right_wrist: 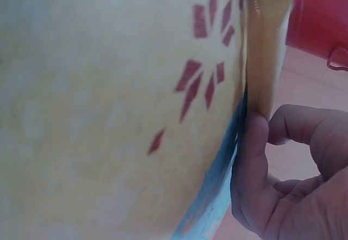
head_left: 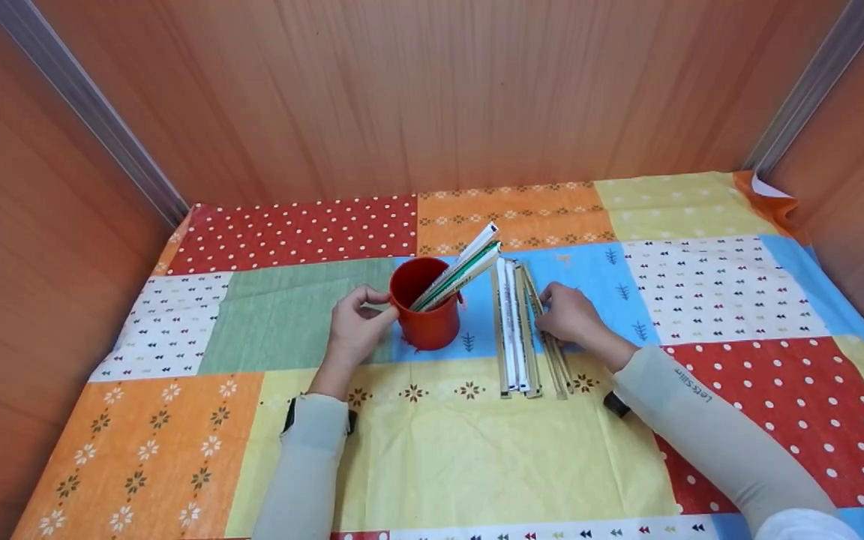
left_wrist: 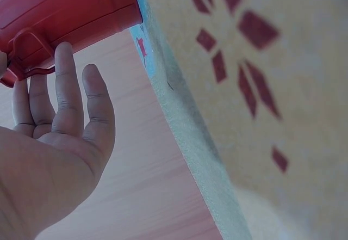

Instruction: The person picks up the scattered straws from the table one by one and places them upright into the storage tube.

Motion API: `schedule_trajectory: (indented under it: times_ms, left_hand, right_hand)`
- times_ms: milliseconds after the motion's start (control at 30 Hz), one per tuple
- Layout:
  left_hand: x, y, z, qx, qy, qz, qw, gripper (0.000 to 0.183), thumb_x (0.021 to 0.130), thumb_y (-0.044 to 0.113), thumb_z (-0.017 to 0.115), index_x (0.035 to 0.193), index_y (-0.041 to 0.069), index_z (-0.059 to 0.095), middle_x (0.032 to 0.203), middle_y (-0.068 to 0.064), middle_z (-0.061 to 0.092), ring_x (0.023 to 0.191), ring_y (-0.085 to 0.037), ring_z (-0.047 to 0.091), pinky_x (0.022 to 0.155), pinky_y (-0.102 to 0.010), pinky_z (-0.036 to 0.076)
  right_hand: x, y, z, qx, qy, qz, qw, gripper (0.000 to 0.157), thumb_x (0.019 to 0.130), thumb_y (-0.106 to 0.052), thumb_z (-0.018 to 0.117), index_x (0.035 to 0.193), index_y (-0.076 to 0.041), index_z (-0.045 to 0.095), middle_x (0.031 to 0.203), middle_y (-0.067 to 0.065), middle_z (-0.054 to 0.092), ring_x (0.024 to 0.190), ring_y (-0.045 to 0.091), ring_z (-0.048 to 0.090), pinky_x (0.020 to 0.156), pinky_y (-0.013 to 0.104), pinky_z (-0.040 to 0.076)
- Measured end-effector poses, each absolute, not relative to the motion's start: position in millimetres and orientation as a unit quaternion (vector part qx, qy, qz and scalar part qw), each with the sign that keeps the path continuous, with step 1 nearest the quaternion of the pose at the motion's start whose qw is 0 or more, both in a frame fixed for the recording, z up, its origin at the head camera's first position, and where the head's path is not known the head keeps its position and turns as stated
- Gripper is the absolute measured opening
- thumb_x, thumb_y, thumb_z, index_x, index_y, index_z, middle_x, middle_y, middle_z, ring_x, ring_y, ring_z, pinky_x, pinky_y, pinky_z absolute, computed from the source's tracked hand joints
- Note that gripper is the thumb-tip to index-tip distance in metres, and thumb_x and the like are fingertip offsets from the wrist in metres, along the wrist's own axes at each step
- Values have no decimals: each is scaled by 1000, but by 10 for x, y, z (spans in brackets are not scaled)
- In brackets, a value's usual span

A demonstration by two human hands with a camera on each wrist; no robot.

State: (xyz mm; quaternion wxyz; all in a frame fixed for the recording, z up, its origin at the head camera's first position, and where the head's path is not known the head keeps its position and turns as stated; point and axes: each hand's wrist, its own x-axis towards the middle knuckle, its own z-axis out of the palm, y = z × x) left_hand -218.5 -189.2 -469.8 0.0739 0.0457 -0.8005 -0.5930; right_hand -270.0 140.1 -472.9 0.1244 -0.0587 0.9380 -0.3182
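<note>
A red cup [head_left: 430, 326] with small side handles stands on the patterned cloth, several long slim wrapped chopsticks [head_left: 453, 279] leaning out to the right. My left hand [head_left: 357, 324] pinches the cup's left handle [left_wrist: 32, 47] between thumb and fingers, with some fingers extended beside the cup's wall in the left wrist view. To the right of the cup lies a row of white and tan wrapped chopsticks [head_left: 511, 330]. At that row's right edge my right hand [head_left: 571, 315] pinches a tan wrapped chopstick packet [right_wrist: 263, 49] lying slightly slanted.
The patchwork tablecloth [head_left: 477, 450] covers the table. Wood-grain panels [head_left: 432, 90] rise at the back and both sides. At the far right the cloth's corner [head_left: 769, 191] curls up against the panel.
</note>
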Motion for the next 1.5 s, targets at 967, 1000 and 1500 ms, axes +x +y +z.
schedule_trajectory:
  times_ms: [967,1000,1500]
  left_hand:
    - [-2200,-1886,-4704,47,-797,-597,76,15,82,17,72,94,11,66,102,-5,66,76,-23,62,59,-28,50]
    - [-2198,-1886,-4709,45,-797,-597,79,15,82,18,72,94,12,66,101,-5,66,76,-23,62,59,-28,50]
    - [-2192,-1886,-4701,42,-801,-591,84,17,80,20,74,93,12,67,104,-4,66,81,-26,65,62,-30,51]
  right_hand:
    - [-2543,1246,-4413,-85,902,-421,37,25,93,-22,52,114,-10,52,85,8,55,54,18,48,48,32,40]
    - [-2534,1240,-4404,-86,902,-423,32,24,93,-22,51,114,-10,52,86,8,55,55,18,48,49,32,40]
    - [-2500,1149,-4331,-117,850,-514,-22,16,96,-19,48,111,-16,54,84,4,53,51,17,45,46,31,41]
